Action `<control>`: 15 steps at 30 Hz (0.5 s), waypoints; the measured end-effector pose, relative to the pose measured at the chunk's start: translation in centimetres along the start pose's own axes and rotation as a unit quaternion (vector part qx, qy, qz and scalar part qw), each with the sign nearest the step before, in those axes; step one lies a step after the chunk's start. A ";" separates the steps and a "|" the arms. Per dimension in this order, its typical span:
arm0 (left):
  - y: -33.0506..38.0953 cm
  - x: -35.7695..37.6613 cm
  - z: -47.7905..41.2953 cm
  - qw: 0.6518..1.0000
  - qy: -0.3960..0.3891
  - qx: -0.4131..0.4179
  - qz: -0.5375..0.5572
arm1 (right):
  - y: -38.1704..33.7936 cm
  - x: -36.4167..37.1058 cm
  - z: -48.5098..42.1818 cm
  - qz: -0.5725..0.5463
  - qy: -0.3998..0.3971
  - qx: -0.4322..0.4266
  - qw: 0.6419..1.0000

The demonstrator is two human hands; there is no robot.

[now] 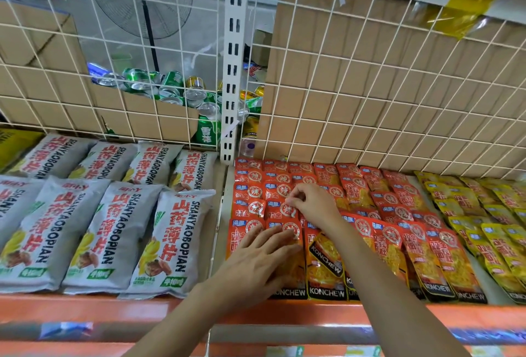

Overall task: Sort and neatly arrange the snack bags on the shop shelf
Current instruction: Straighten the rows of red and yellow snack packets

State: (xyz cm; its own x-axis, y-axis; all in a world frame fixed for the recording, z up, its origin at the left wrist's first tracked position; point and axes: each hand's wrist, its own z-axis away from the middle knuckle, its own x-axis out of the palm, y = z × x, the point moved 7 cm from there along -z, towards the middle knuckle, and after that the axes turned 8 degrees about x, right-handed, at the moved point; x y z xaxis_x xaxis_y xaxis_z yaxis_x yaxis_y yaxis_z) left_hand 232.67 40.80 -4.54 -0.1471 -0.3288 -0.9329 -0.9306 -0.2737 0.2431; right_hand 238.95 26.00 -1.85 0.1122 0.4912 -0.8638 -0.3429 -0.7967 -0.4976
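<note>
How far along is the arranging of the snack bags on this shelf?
Done: the grey bags sit in tidy rows. In hand: the left hand presses a front orange bag flat, the right hand pinches a second orange bag. Left: the tilted orange bags to the right.

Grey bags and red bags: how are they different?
The grey bags are big and puffy; the red bags are small and flat. The grey bags lie side by side in two rows; the red bags overlap like roof tiles. The left hand presses and the right hand pinches red bags; none touches the grey bags. Both lie on one shelf.
</note>
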 end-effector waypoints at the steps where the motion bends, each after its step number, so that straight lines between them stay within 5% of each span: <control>1: 0.0 0.0 0.0 1.000 0.003 0.002 -0.004 | 0.0 0.0 0.0 -0.004 0.000 -0.001 1.000; 15: 0.0 -0.2 -0.1 1.000 -0.011 -0.011 0.008 | 0.1 0.1 -0.2 -0.009 0.017 0.001 1.000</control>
State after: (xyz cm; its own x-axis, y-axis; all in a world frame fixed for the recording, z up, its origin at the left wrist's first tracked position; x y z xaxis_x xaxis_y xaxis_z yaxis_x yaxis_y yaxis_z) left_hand 232.75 40.77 -4.28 -0.1693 -0.3127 -0.9347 -0.9204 -0.2891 0.2634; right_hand 239.15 25.85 -2.01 0.1504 0.4933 -0.8568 -0.3419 -0.7872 -0.5132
